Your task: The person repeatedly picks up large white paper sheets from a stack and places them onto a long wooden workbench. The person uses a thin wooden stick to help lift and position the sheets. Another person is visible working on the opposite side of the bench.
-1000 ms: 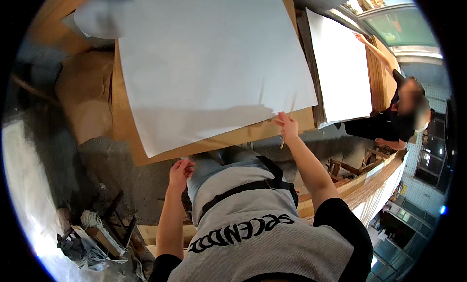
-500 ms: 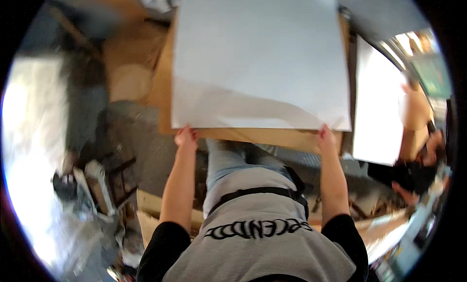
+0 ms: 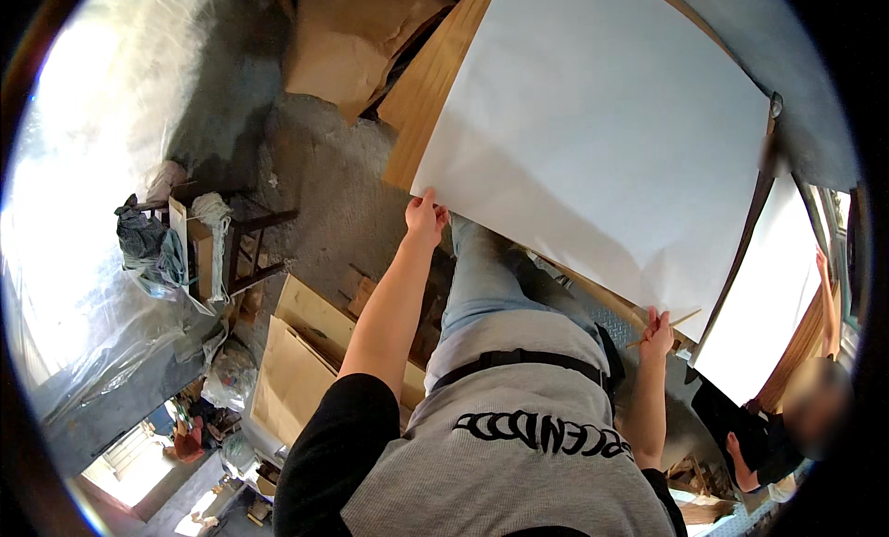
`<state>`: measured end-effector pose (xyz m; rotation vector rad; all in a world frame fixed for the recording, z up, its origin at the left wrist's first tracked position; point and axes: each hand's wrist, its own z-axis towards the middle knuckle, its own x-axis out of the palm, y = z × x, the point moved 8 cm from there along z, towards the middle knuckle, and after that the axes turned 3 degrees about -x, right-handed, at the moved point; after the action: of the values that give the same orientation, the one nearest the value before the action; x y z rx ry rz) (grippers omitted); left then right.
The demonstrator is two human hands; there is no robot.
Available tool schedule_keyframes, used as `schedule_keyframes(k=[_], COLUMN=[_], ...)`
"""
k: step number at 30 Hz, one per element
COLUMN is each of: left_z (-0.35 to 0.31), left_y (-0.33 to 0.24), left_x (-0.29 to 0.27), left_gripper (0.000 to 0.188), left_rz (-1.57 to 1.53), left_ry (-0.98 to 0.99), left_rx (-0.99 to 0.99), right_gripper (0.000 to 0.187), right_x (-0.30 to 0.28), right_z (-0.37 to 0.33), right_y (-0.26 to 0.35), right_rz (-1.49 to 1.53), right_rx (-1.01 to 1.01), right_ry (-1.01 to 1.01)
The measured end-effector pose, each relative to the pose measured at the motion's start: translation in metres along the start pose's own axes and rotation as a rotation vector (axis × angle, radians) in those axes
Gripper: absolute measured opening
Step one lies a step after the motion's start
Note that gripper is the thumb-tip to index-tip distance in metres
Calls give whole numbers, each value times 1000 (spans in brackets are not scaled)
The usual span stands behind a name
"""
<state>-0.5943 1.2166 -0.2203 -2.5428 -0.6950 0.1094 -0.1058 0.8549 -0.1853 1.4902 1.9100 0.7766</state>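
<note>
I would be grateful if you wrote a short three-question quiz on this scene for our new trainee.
1. Multiple choice: where on the large white sheet is the left hand?
A) at the far right corner
B) at the near left corner
C) at the centre

2. True or false: the other person is to the left of the large white sheet in the picture.

3. Short answer: what slim object does the right hand hold?

Key:
1. B.
2. False; the other person is at the right.
3. A thin stick.
</note>
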Motion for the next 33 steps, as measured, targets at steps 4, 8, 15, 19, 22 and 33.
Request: schedule_keyframes(k=[4,8,15,19,22,33], left_z=[3,6,7,3,2,-19], left_y=[-3,-3,-3,-2,-6,-5], left_x=[8,3,4,10,7,43], left_gripper=[17,16,15,18,15,23], left_rz=[-29,-62,-98,-115,-149,230], left_ry=[93,144,128,105,204,395], left_rx=[-23,-56,-73,-147,-137,-133], right_gripper=[18,18,15,13,16,22], right_x=[-1,6,-5,-13,-10,-2], right_z=[-1,-14,-25,-1,-7,-33], right_y=[4,5,-9,-23,-24,-15], right_rz=[-49,-91,-9,24,-178,-213], right_rx=[-19,2,90,6,56,53], right_ry=[-24,-14,-117,-46,-162,-285])
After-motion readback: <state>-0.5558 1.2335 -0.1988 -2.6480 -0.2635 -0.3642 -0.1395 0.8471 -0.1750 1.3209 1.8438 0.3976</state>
